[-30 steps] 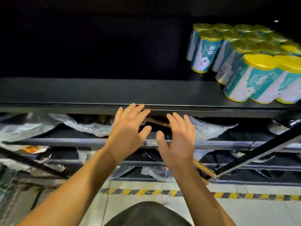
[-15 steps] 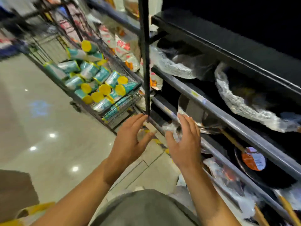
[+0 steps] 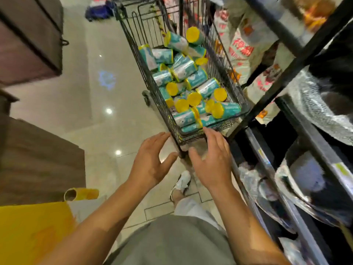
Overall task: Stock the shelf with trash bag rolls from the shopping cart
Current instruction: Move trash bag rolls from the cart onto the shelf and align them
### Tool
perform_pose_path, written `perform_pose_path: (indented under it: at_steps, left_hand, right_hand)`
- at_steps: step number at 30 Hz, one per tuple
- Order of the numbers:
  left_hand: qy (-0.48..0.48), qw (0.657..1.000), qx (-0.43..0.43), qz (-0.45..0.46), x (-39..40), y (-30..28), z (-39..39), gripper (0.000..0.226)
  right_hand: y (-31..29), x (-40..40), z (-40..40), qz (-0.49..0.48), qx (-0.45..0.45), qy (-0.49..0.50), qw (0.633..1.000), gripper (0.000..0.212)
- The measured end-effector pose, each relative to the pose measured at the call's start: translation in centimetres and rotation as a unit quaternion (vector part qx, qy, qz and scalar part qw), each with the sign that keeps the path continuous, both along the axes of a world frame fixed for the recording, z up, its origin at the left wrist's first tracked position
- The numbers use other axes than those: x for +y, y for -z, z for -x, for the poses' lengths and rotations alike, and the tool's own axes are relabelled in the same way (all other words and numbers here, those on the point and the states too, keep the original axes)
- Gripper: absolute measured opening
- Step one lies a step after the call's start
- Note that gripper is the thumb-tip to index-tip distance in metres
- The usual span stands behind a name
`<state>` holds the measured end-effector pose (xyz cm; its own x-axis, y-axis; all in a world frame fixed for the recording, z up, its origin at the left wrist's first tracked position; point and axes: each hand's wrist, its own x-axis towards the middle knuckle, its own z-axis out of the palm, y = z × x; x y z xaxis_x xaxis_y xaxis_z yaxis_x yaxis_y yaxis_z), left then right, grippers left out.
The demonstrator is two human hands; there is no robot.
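Wire mesh is forming the walls of the shopping cart [image 3: 193, 133], which is standing directly ahead of both hands on the glossy tiled floor [image 3: 80, 104]. Teal trash bag rolls [image 3: 191, 81] with yellow ends are lying heaped inside the basket, pointing in mixed directions, the nearest ones just beyond the fingertips.

Left hand [image 3: 150, 161]: it is hovering with fingers straight and slightly spread, thumb angled toward the other hand, holding nothing. Its fingertips are sitting just short of the cart's near corner, apart from the wire.

Right hand [image 3: 212, 161]: it is likewise flat and relaxed, fingers extended together, gripping nothing. Its fingertips are reaching the cart's near rim; whether they are touching the wire cannot be told through the blur.

Both hands are sitting side by side, thumbs facing inward, with a narrow gap between them.

To the outside of the right hand, the shelf [image 3: 282, 163] is running along with black uprights and grey rails; plastic-wrapped pans [image 3: 309, 104] are lying on its lower levels. Beyond the cart on that same side, white printed sacks [image 3: 242, 48] are stacked.

Below the hands, a white shoe [image 3: 181, 183] is showing on the floor. To the outside of the left forearm, a yellow sheet [image 3: 32, 232] and a yellow cardboard tube [image 3: 80, 194] are lying near brown cabinets [image 3: 38, 165].
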<state>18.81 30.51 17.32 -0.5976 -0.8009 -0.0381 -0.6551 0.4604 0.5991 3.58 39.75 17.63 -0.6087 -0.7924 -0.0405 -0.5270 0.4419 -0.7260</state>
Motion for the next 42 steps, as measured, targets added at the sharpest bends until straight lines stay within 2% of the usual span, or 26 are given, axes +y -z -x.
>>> perform_pose_path:
  at_steps: [4, 8, 15, 20, 23, 31, 39, 42]
  left_hand:
    - [-0.024, 0.999, -0.023, -0.010, -6.6, 0.6, 1.4, 0.064]
    - [-0.008, 1.000, -0.027, -0.008, -13.0, 0.8, 4.3, 0.063]
    - [0.038, 0.999, -0.021, -0.019, -22.0, 1.4, 10.9, 0.061]
    - [0.089, 0.995, -0.022, -0.037, -29.2, 3.7, 15.5, 0.070]
    - [0.124, 0.990, -0.023, -0.060, -34.3, 5.5, 18.6, 0.069]
    - [0.165, 0.976, -0.070, -0.127, -45.0, 13.2, 26.1, 0.067]
    - [0.199, 0.962, -0.165, -0.088, -49.6, 22.0, 30.4, 0.104]
    - [0.183, 0.967, -0.151, -0.097, -49.6, 22.9, 31.0, 0.103]
  right_hand:
    - [1.3, -7.6, 1.9, -0.009, -0.009, -0.041, 0.999, 0.065]
    - [2.2, -13.5, 5.0, -0.029, -0.012, -0.046, 0.998, 0.063]
    - [3.5, -20.1, 9.9, -0.067, -0.031, 0.003, 0.997, 0.063]
    - [5.3, -25.2, 13.0, -0.112, -0.047, 0.068, 0.990, 0.066]
    - [7.3, -28.7, 15.1, -0.123, -0.086, 0.104, 0.983, 0.069]
    - [13.0, -37.6, 20.6, -0.164, -0.187, 0.216, 0.944, 0.066]
    - [21.6, -44.5, 23.7, -0.183, -0.284, 0.298, 0.893, 0.073]
    - [23.6, -45.5, 24.0, -0.162, -0.305, 0.338, 0.875, 0.075]
